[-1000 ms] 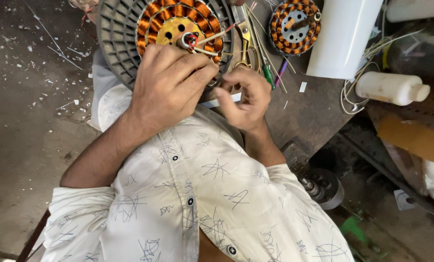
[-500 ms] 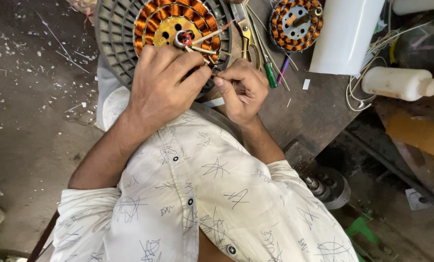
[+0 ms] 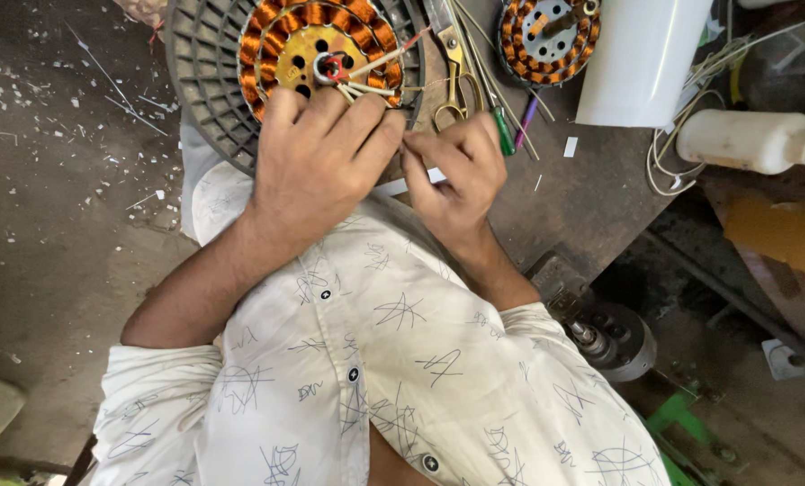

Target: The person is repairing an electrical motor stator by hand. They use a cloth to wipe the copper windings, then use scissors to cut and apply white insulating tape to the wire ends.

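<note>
Resting my left hand (image 3: 317,166) curled over the copper-wound stator (image 3: 317,45) at the counter's (image 3: 591,193) near edge, while my right hand (image 3: 452,171) fingers pinch its thin wire (image 3: 416,85)

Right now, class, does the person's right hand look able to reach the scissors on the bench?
Probably yes: the scissors lie just beyond the right hand, with nothing between them, though its fingers are busy beside the left hand.

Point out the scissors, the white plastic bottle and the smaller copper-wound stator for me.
scissors (image 3: 454,85): head view, on the brass-coloured handle.
white plastic bottle (image 3: 742,140): head view, mid-body, lying on its side.
smaller copper-wound stator (image 3: 546,38): head view, on its centre plate.
</note>
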